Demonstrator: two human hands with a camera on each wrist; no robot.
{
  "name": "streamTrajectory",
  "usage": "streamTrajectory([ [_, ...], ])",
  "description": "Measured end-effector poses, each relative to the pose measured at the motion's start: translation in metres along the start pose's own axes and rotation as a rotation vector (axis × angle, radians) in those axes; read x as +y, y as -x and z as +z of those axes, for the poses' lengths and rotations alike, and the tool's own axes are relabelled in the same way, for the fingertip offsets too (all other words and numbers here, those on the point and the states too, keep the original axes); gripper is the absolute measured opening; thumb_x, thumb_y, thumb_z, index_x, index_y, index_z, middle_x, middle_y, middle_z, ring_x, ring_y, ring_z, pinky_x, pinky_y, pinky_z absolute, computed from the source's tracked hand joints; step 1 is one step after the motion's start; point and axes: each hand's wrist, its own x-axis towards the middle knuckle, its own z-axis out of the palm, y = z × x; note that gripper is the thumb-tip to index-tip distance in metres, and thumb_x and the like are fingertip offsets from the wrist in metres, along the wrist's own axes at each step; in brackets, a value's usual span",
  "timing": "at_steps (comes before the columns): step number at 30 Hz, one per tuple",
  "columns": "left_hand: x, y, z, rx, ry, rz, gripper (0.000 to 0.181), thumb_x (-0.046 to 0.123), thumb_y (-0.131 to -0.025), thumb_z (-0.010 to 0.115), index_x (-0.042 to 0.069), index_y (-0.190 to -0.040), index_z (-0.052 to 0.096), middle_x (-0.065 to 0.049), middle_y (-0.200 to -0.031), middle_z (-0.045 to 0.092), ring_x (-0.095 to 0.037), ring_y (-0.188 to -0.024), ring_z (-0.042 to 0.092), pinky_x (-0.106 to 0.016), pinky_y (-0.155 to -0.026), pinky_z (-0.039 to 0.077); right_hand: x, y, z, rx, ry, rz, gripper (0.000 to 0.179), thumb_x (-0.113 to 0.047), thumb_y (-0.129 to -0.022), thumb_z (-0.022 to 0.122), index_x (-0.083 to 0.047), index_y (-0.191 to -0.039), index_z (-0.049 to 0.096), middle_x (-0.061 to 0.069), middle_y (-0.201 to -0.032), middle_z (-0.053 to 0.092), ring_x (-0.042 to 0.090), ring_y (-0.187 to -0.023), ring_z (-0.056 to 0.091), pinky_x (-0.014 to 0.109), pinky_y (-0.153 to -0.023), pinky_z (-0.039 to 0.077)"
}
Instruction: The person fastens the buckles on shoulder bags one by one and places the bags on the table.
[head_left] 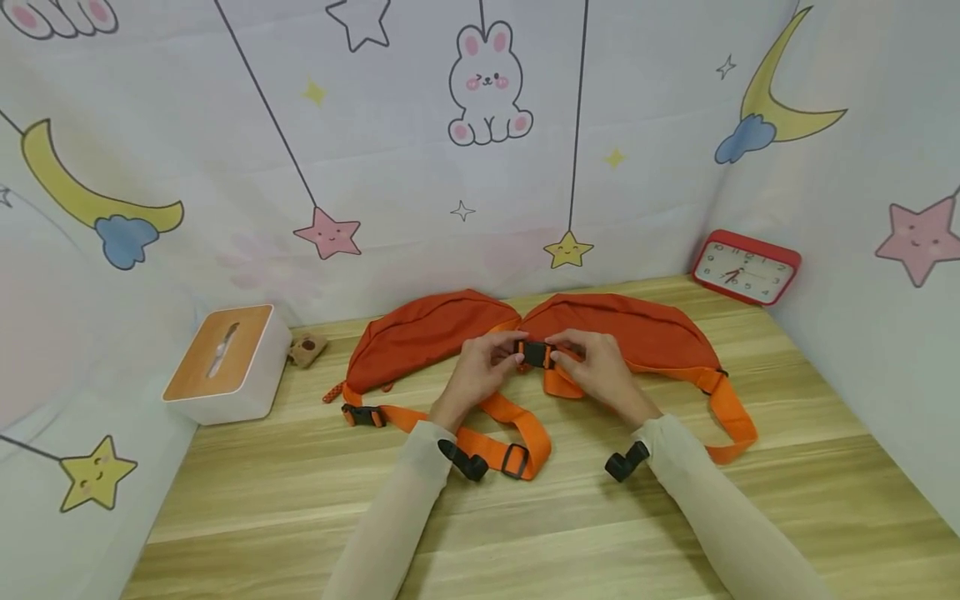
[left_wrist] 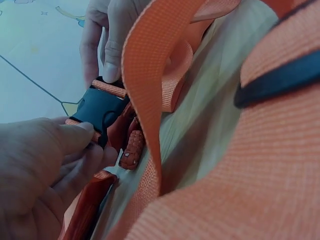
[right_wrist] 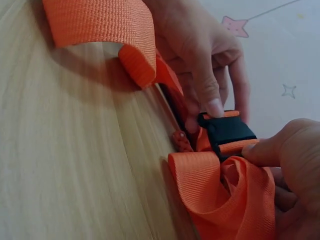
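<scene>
Two orange-red waist bags lie side by side at the back of the table, the left bag [head_left: 427,340] and the right bag [head_left: 618,329]. In front of where they meet, both hands hold a black side-release buckle [head_left: 536,354] with its two halves joined. My left hand [head_left: 480,365] pinches its left end between thumb and fingers, also seen in the left wrist view, where the buckle [left_wrist: 101,111] shows close up. The right hand [head_left: 600,367] pinches the opposite end, beside a looped orange strap [right_wrist: 200,180]. A braided zip pull [left_wrist: 132,149] hangs just below the buckle.
Loose orange webbing [head_left: 525,421] with a black slider [head_left: 514,461] curves in front of the left hand. Another joined buckle [head_left: 363,415] lies by the left bag. A tissue box [head_left: 225,367] and small brown figure [head_left: 306,350] stand left; a red clock [head_left: 746,267] sits back right.
</scene>
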Motion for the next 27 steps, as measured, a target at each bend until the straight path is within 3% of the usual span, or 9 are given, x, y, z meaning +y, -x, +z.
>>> streamTrajectory([
  [7,0.003,0.003,-0.005,-0.069,-0.089,0.015,0.044,0.007,-0.104,0.071,0.014,-0.147,0.066,-0.014,-0.118,0.078,-0.026,-0.103,0.08,-0.035,-0.092,0.065,-0.002,0.008,-0.006,-0.034,0.027,-0.045,0.025,-0.01,-0.097,0.081,-0.007,-0.121,0.076,0.011,-0.107,0.084,0.027,-0.093,0.081,0.049,-0.084,0.064],
  [15,0.014,0.009,-0.028,-0.02,-0.109,0.079,0.04,0.003,-0.102,0.072,0.008,-0.142,0.069,-0.014,-0.113,0.077,-0.027,-0.098,0.078,-0.039,-0.089,0.066,-0.004,0.015,-0.008,-0.081,0.064,-0.12,0.031,-0.013,-0.097,0.081,-0.006,-0.127,0.073,0.011,-0.111,0.083,0.029,-0.102,0.078,0.052,-0.089,0.062],
  [18,0.019,0.016,-0.04,-0.013,-0.129,0.108,0.04,0.004,-0.101,0.073,0.007,-0.141,0.069,-0.015,-0.115,0.077,-0.028,-0.1,0.076,-0.042,-0.087,0.066,-0.004,0.02,-0.009,-0.085,0.093,-0.176,0.036,-0.017,-0.099,0.08,-0.005,-0.131,0.071,0.012,-0.12,0.08,0.031,-0.11,0.076,0.054,-0.094,0.059],
  [22,0.024,0.028,-0.057,-0.004,-0.189,0.139,0.043,0.01,-0.102,0.074,0.009,-0.144,0.067,-0.018,-0.126,0.075,-0.034,-0.112,0.073,-0.052,-0.095,0.063,-0.006,0.027,-0.014,-0.106,0.172,-0.182,0.051,-0.028,-0.099,0.079,-0.007,-0.144,0.064,0.013,-0.139,0.07,0.035,-0.127,0.065,0.057,-0.105,0.05],
  [27,0.026,0.049,-0.081,0.001,-0.327,0.095,0.053,0.025,-0.101,0.077,0.018,-0.151,0.06,-0.013,-0.142,0.067,-0.035,-0.13,0.065,-0.058,-0.11,0.052,-0.007,0.036,-0.03,-0.107,0.314,-0.207,0.076,-0.041,-0.093,0.083,-0.01,-0.156,0.052,0.016,-0.154,0.059,0.039,-0.136,0.056,0.063,-0.108,0.045],
])
